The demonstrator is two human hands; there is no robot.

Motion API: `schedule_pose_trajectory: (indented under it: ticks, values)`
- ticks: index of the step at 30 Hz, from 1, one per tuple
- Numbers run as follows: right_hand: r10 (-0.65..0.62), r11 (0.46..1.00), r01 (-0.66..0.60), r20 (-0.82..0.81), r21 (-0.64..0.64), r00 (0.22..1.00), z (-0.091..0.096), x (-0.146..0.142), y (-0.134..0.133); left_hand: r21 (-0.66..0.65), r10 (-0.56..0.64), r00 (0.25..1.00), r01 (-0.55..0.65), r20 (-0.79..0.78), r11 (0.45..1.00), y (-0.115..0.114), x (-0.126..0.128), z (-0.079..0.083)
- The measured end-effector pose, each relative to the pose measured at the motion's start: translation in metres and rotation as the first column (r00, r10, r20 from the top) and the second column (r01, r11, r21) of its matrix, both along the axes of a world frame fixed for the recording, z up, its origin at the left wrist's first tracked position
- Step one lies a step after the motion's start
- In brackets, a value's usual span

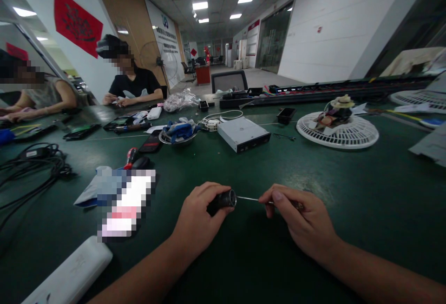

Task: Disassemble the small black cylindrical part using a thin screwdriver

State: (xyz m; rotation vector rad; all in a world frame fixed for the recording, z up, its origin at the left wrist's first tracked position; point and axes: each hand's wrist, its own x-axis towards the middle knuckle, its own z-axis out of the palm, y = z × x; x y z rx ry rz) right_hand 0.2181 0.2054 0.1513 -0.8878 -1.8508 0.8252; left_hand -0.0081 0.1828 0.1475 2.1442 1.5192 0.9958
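At six o'clock a black, open-ended cylinder (226, 200) is grasped by the left hand (204, 206), and a thin silvery metal tool (248, 198), tip beside the opening, is pinched by the right hand (301, 213) near four o'clock, work seeming begun, the remainder unclear.

Two bare forearms (149, 269) narrow at the wrists (331, 246) into a bare left hand (204, 211) and bare right hand (303, 215).

The green tabletop (195, 160) carries black rails (296, 95) along its far edge, a grey disc drive (241, 132) and white grille (339, 136) nearer in.
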Motion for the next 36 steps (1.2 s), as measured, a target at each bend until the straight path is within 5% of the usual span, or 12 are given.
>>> schedule_pose_trajectory:
  ticks: [12, 25, 36]
  values:
    - [0.080, 0.996, -0.081, -0.031, -0.043, 0.996, -0.002, 0.002, -0.002, 0.030, -0.018, 0.998, 0.020, -0.057, 0.999, -0.002, 0.000, -0.004]
    - [-0.087, 0.978, 0.088, 0.012, -0.188, 0.996, -0.003, 0.001, 0.005, 0.066, -0.043, 0.994, 0.050, -0.103, 0.997, -0.004, 0.002, -0.004]
    - [0.015, 0.980, -0.034, -0.100, -0.194, 0.995, -0.007, 0.003, 0.006, 0.135, -0.037, 0.991, 0.054, -0.125, 0.989, -0.004, 0.002, -0.005]
